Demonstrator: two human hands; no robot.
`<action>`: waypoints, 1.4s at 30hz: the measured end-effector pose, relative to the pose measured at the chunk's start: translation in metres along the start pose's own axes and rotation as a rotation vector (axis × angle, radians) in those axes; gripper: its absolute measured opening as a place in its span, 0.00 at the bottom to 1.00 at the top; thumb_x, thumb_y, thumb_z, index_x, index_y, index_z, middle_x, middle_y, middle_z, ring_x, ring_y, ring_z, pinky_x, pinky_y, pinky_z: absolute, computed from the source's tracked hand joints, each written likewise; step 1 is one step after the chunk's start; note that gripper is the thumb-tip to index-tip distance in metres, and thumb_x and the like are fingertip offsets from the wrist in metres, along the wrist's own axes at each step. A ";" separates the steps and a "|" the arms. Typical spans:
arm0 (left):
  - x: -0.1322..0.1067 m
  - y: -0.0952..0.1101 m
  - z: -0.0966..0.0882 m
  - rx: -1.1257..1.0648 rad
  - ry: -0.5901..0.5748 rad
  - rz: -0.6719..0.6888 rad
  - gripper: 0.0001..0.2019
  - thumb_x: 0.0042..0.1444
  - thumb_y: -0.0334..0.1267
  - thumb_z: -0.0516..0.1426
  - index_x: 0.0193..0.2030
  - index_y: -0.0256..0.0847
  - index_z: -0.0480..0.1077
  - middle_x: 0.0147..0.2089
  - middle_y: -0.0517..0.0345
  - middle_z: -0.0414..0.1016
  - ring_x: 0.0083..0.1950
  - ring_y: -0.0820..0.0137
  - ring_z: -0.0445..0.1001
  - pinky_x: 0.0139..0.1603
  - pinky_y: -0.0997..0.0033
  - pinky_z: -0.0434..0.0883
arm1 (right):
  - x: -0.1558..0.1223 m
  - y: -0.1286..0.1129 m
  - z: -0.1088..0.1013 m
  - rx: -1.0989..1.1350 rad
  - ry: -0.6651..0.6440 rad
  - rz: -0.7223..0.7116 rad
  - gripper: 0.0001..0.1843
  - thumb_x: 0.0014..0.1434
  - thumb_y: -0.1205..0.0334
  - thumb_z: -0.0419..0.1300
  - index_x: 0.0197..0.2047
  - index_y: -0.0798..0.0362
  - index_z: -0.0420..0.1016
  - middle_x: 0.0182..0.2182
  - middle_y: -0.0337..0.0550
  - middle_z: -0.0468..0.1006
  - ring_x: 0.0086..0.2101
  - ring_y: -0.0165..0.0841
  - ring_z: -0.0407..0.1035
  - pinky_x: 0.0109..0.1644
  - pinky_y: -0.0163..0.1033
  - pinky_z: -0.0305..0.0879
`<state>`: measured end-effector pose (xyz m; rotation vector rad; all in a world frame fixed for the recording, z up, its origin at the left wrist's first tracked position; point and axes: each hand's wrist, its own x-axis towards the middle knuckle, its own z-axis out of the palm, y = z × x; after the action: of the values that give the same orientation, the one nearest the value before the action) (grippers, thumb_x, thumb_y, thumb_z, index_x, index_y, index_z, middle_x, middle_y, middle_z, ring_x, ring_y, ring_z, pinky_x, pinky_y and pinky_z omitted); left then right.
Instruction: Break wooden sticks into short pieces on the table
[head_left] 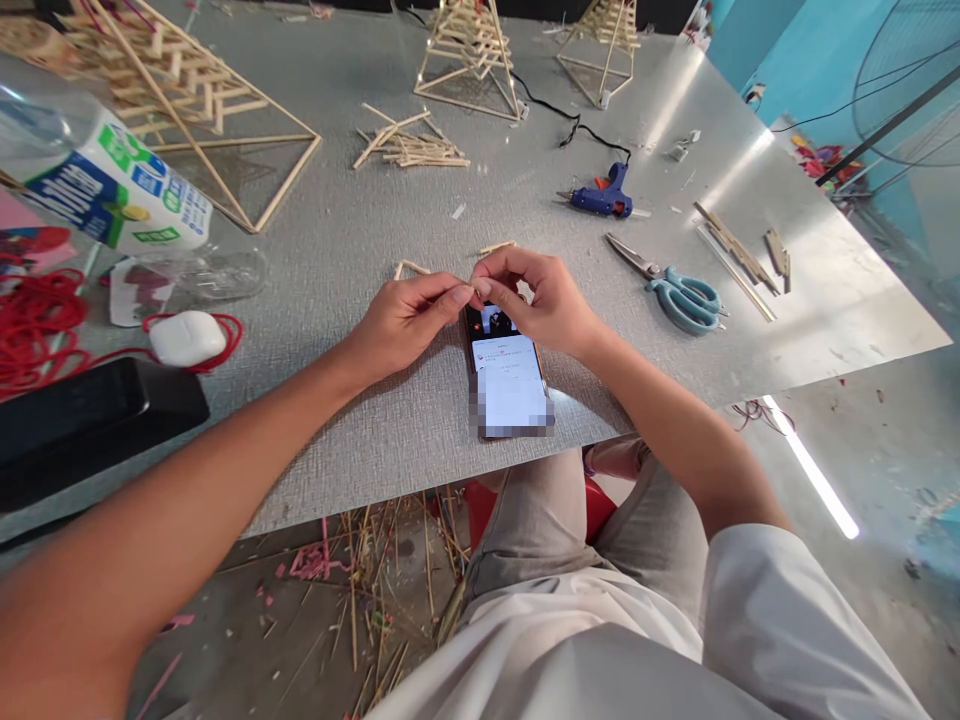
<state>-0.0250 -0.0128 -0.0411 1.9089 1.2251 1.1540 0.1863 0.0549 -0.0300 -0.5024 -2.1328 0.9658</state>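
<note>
My left hand [409,322] and my right hand [541,300] meet above the table, thumbs and forefingers pinched together. What lies between the fingertips is too small to make out. Right below them is a phone [514,390] with its screen lit, its top partly covered by my right hand. Just beyond my left hand, joined thin wooden sticks [411,266] form a corner, partly hidden behind the fingers. A short piece of stick [497,246] lies behind my right hand.
Right: scissors [686,300], a blue glue gun [604,200], cut sticks [731,240]. Back: a stick pile [420,148], stick pyramids [469,60]. Left: a larger stick frame [289,185], plastic bottle [142,190], red cord [45,330], white case [187,338], black device [97,410]. Table edge [442,477] in front.
</note>
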 end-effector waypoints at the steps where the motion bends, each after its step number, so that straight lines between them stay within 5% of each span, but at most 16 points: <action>1: 0.000 0.001 0.000 0.002 -0.005 -0.006 0.22 0.72 0.57 0.57 0.40 0.41 0.81 0.25 0.63 0.69 0.27 0.73 0.65 0.28 0.72 0.62 | 0.000 0.000 0.000 0.002 -0.003 0.002 0.17 0.76 0.48 0.60 0.43 0.53 0.78 0.35 0.42 0.81 0.34 0.29 0.68 0.43 0.38 0.69; 16: -0.001 0.007 -0.002 0.003 -0.051 0.055 0.24 0.76 0.59 0.52 0.39 0.42 0.76 0.24 0.65 0.62 0.25 0.73 0.60 0.27 0.71 0.61 | 0.001 -0.001 0.000 0.111 -0.045 0.014 0.25 0.76 0.38 0.57 0.43 0.53 0.72 0.34 0.40 0.77 0.34 0.28 0.65 0.42 0.37 0.66; 29: -0.002 0.002 0.003 -0.014 -0.060 0.064 0.23 0.72 0.62 0.59 0.43 0.43 0.82 0.42 0.56 0.87 0.41 0.70 0.81 0.45 0.72 0.77 | 0.001 0.011 0.005 0.117 -0.099 0.058 0.08 0.76 0.61 0.57 0.44 0.55 0.73 0.32 0.38 0.74 0.32 0.26 0.64 0.38 0.35 0.61; 33: -0.002 0.001 0.004 -0.032 -0.040 0.074 0.22 0.71 0.61 0.60 0.43 0.44 0.83 0.41 0.56 0.87 0.40 0.70 0.82 0.44 0.72 0.77 | 0.002 0.009 0.000 0.157 -0.057 0.078 0.12 0.76 0.55 0.59 0.45 0.56 0.73 0.35 0.40 0.76 0.34 0.27 0.66 0.41 0.35 0.63; 38: -0.002 0.002 0.004 -0.063 -0.039 0.074 0.17 0.70 0.55 0.63 0.44 0.43 0.83 0.42 0.56 0.88 0.41 0.71 0.83 0.43 0.73 0.77 | 0.006 0.008 -0.004 0.263 0.002 0.134 0.28 0.68 0.35 0.66 0.45 0.56 0.76 0.36 0.40 0.76 0.34 0.26 0.65 0.39 0.34 0.63; 42: -0.002 0.001 0.006 -0.064 -0.015 0.053 0.16 0.70 0.53 0.63 0.44 0.42 0.83 0.42 0.55 0.87 0.42 0.70 0.82 0.44 0.72 0.76 | 0.007 0.005 -0.011 0.330 0.005 0.148 0.30 0.65 0.34 0.69 0.44 0.57 0.77 0.35 0.38 0.75 0.33 0.24 0.63 0.38 0.32 0.62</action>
<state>-0.0200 -0.0150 -0.0435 1.9093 1.1226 1.1894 0.1906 0.0675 -0.0254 -0.4998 -1.8991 1.3677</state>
